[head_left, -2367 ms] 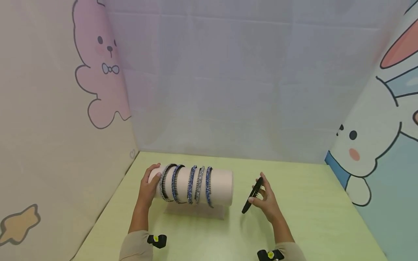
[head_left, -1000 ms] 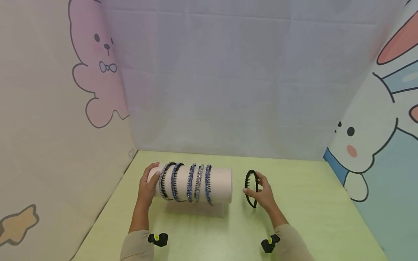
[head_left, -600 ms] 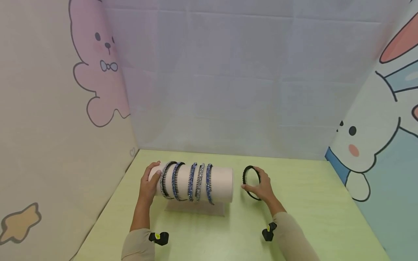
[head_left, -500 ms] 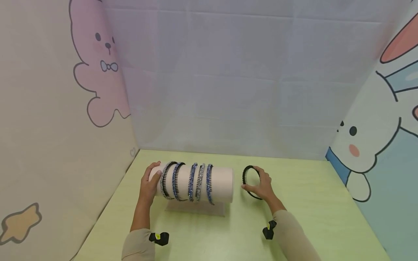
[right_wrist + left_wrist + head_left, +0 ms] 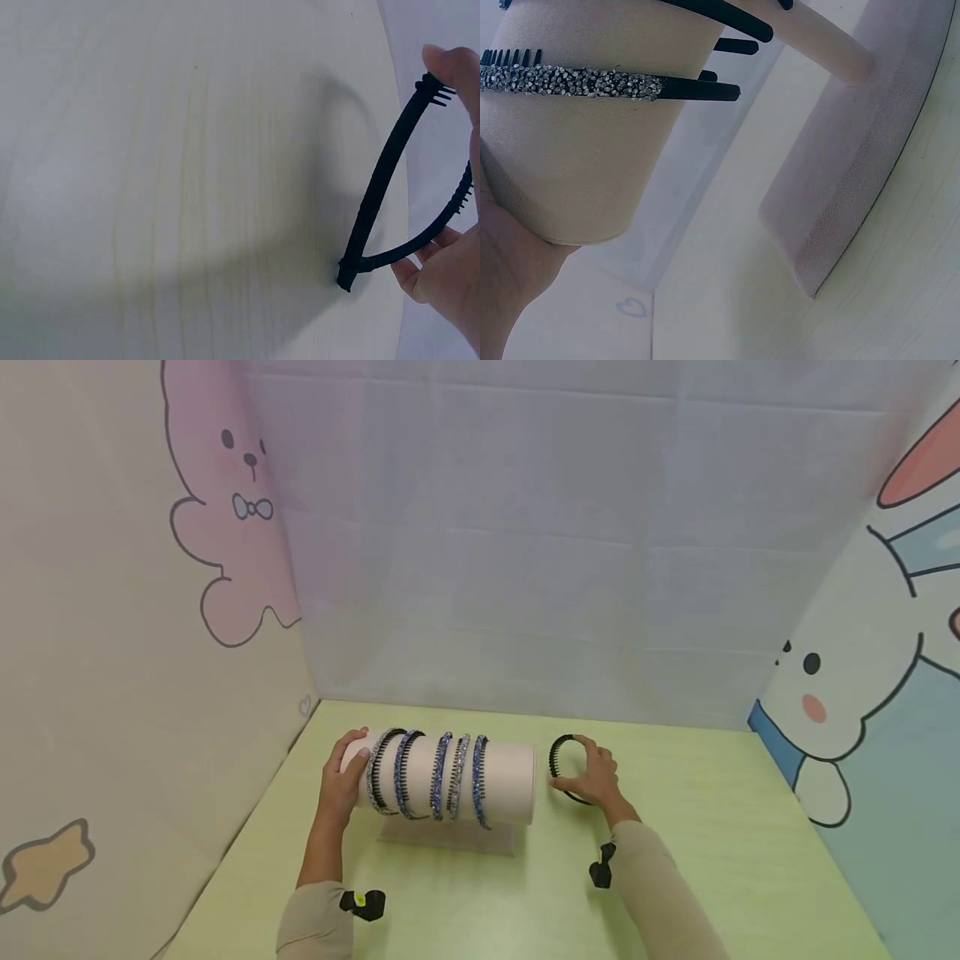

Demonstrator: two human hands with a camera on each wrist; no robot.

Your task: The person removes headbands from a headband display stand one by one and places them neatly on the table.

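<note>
My left hand [image 5: 343,781] grips the left end of a pale cylindrical display stand [image 5: 510,785]. Several glittery headbands with black comb teeth, blue ones [image 5: 480,781] and silver ones [image 5: 459,777], sit around the cylinder. In the left wrist view a silver headband [image 5: 600,82] shows its black end sticking out past the cylinder. To the right of the stand, my right hand [image 5: 597,774] holds a black toothed headband [image 5: 555,756] between thumb and fingers, its loop facing the stand's end. The right wrist view shows this headband's black arms [image 5: 382,180] meeting or crossing at the tips.
The stand's flat base [image 5: 450,837] rests on the pale yellow-green table [image 5: 735,843]. Fabric walls with cartoon prints enclose the table, a bear [image 5: 232,527] at left and a rabbit [image 5: 840,710] at right. Each wrist carries a small black camera [image 5: 363,905].
My right hand has turned the black headband from edge-on to a more open-facing loop and moved slightly left and away from me. My left hand stays on the cylinder's end.
</note>
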